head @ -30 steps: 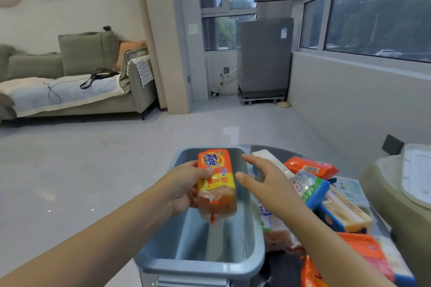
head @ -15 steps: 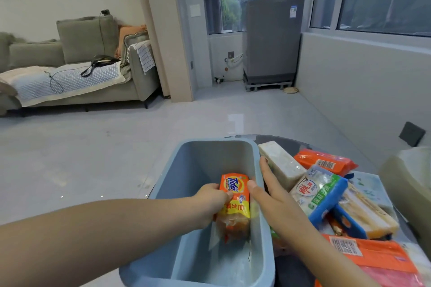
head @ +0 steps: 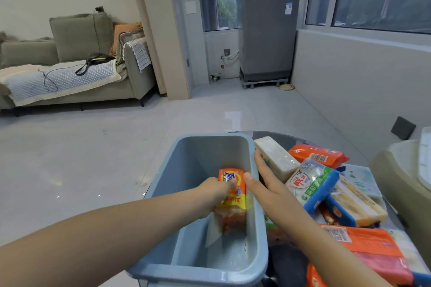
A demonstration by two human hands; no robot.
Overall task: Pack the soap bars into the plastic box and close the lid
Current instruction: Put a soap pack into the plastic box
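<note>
Left hand [head: 215,190] grips the orange-yellow wrapped soap bar [head: 233,196] inside the blue-grey plastic box [head: 200,271], against its right wall; right hand [head: 268,184], fingers spread, steadies that rim. Recommend seating the bar flat in the corner before release.

left hand [head: 213,193]: fingertips hidden behind orange soap bar [head: 233,196] | orange packs [head: 363,249]: cut off at bottom edge
</note>
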